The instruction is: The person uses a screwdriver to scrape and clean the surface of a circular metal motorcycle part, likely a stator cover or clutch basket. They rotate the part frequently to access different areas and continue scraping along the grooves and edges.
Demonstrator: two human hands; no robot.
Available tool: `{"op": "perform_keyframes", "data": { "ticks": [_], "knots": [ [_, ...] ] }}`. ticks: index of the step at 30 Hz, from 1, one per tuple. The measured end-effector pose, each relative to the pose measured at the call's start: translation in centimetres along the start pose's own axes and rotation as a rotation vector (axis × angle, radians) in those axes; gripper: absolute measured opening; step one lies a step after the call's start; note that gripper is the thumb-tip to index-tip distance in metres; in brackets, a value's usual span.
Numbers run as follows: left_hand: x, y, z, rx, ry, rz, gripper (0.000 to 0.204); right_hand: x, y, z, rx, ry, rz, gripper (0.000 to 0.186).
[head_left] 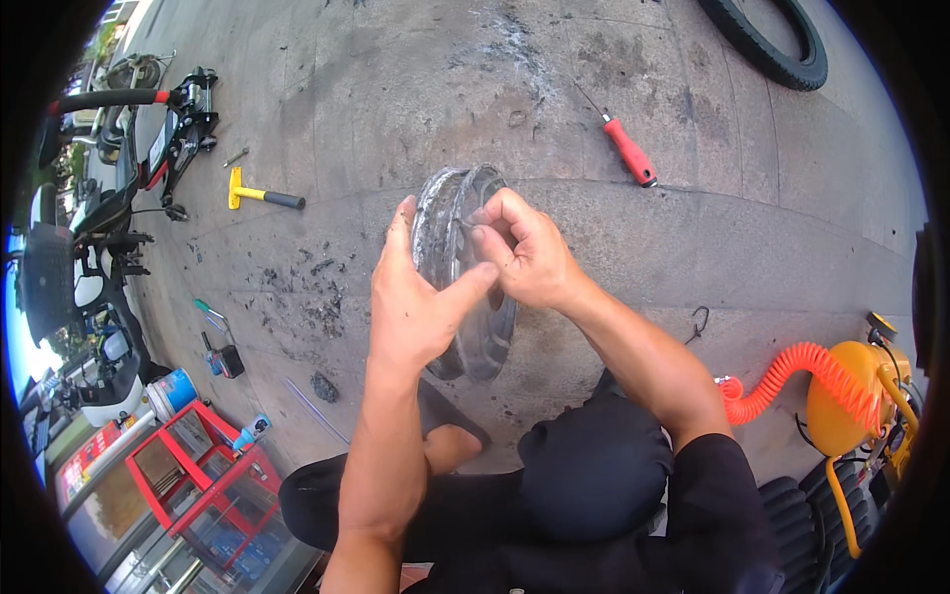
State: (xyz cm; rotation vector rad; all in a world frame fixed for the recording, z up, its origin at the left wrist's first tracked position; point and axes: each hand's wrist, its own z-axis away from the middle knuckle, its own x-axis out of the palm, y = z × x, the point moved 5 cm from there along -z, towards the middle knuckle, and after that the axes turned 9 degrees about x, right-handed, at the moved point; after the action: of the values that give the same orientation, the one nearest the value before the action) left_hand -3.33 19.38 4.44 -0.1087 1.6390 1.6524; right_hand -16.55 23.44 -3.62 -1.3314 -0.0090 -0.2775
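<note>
A worn metal wheel rim point(431, 233), scuffed pale along its edge, stands on its side between my hands, above the pavement. My left hand point(408, 307) holds it from the left side, fingers on the far edge and thumb laid across the front. At the rim's right edge my right hand point(529, 252) is closed in a pinch, thumb against fingertips. Something thin and dark seems to show at those fingertips, too small to make out. The rim's lower part shows below my left thumb.
A red-handled screwdriver point(629, 152) and a tire point(809, 61) lie ahead right. A yellow hammer point(265, 196) and dark debris point(307, 297) are left. A motorbike point(89, 287), red cart point(183, 510) and cordless drill point(226, 360) stand left; an orange compressor point(836, 406) with coiled hose point(792, 368) right.
</note>
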Motion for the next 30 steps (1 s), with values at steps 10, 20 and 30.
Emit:
{"op": "perform_keyframes", "data": {
  "ticks": [10,20,30],
  "knots": [
    [-0.8,-1.6,-0.4,-0.136,0.035,0.317,0.083,1.3,0.3,-0.8,-0.168,0.042,-0.035,0.011],
    [-0.7,-1.3,-0.4,-0.169,0.061,0.335,0.086,0.9,0.9,0.4,-0.140,0.081,-0.119,0.015],
    [-0.4,-1.0,-0.4,-0.173,0.045,0.378,0.082,0.3,-1.2,0.9,-0.182,0.130,0.242,0.012]
  ]
}}
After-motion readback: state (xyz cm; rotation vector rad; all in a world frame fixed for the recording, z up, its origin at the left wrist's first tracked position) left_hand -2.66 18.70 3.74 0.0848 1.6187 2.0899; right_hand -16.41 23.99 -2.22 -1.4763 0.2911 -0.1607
